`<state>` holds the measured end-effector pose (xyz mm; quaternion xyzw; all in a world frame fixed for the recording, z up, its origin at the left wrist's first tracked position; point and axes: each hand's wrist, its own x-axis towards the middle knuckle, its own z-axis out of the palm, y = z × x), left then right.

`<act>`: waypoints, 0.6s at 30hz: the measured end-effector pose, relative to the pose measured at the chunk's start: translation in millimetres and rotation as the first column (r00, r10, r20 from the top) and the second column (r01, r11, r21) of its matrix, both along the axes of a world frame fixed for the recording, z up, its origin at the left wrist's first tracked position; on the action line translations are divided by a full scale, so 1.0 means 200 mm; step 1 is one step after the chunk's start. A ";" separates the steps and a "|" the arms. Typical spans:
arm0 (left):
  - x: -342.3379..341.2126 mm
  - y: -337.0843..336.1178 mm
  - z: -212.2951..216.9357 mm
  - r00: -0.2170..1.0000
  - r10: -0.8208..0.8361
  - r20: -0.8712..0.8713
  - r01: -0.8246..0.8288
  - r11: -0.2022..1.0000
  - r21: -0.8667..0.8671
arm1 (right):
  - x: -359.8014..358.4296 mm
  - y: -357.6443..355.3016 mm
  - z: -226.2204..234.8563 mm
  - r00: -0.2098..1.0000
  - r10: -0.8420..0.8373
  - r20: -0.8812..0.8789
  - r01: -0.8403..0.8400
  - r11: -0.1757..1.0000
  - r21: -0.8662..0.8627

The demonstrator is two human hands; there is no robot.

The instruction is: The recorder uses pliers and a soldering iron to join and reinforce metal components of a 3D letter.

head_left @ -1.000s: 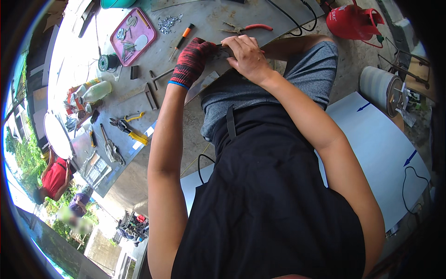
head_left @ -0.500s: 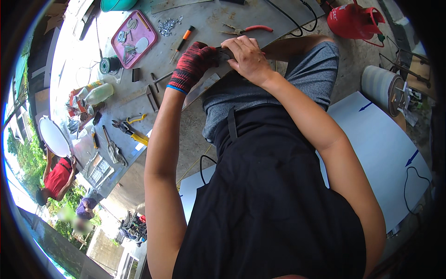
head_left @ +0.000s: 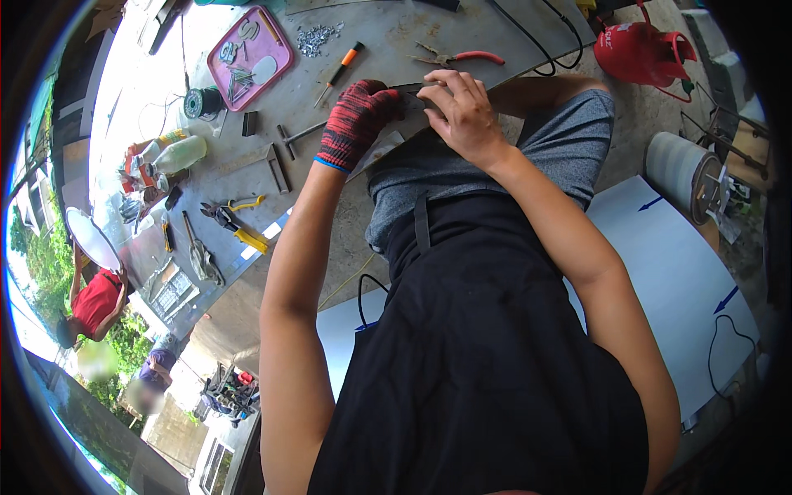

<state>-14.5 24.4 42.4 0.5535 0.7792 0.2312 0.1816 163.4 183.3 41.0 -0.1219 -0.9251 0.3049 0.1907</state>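
Note:
My left hand (head_left: 360, 122), in a red and black knitted glove with a blue cuff, is closed around a dark, flat metal piece (head_left: 407, 88) at the table's near edge. Most of that piece is hidden by the glove. Just right of it is my bare right hand (head_left: 464, 117), its fingers bent and apart, with a gap between thumb and forefinger. Whether its fingertips touch the piece I cannot tell. Beyond my hands lie red-handled pliers (head_left: 458, 58) and an orange-and-black screwdriver (head_left: 341, 73). A T-shaped metal tool (head_left: 299, 139) lies left of the glove.
On the metal table (head_left: 375, 33) are a pink tray (head_left: 285, 51) of small parts, a wire spool (head_left: 202, 102), a bottle (head_left: 181, 153), a metal square (head_left: 277, 169) and yellow-handled cutters (head_left: 235, 224). A red gas cylinder (head_left: 631, 49) stands right. Two people are at the far left.
My right hand's fingers have lifted and spread from the dark metal piece. The left glove keeps its grip. The whole view has shifted slightly.

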 end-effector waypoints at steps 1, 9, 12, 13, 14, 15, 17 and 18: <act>0.01 -0.01 0.00 1.000 0.012 0.002 -0.012 1.000 0.013 | 0.01 0.00 0.00 1.000 0.011 0.024 -0.012 0.999 0.033; -0.03 0.00 -0.03 1.000 -0.005 0.021 0.005 0.999 0.044 | 0.00 -0.01 0.01 0.989 0.119 0.082 -0.133 0.974 0.186; -0.03 -0.01 -0.04 1.000 -0.014 0.012 0.014 0.999 0.036 | 0.00 0.01 0.02 0.983 0.149 0.106 -0.172 0.951 0.256; -0.03 -0.01 -0.04 1.000 -0.015 -0.011 0.016 0.998 0.063 | 0.00 0.01 0.02 0.979 0.167 0.119 -0.195 0.938 0.286; -0.02 -0.02 -0.05 0.999 -0.016 -0.035 0.019 0.996 0.090 | 0.00 0.02 0.02 0.974 0.185 0.132 -0.219 0.924 0.314; -0.02 -0.02 -0.05 0.999 -0.005 -0.034 0.008 0.996 0.092 | 0.00 0.03 0.03 0.972 0.196 0.133 -0.229 0.921 0.316; -0.03 -0.02 -0.07 1.000 0.008 -0.027 -0.004 0.989 0.149 | 0.00 0.04 0.05 0.964 0.214 0.157 -0.257 0.897 0.359; -0.03 -0.03 -0.08 1.000 0.018 -0.025 -0.014 0.988 0.151 | 0.00 0.03 0.05 0.962 0.223 0.159 -0.267 0.894 0.360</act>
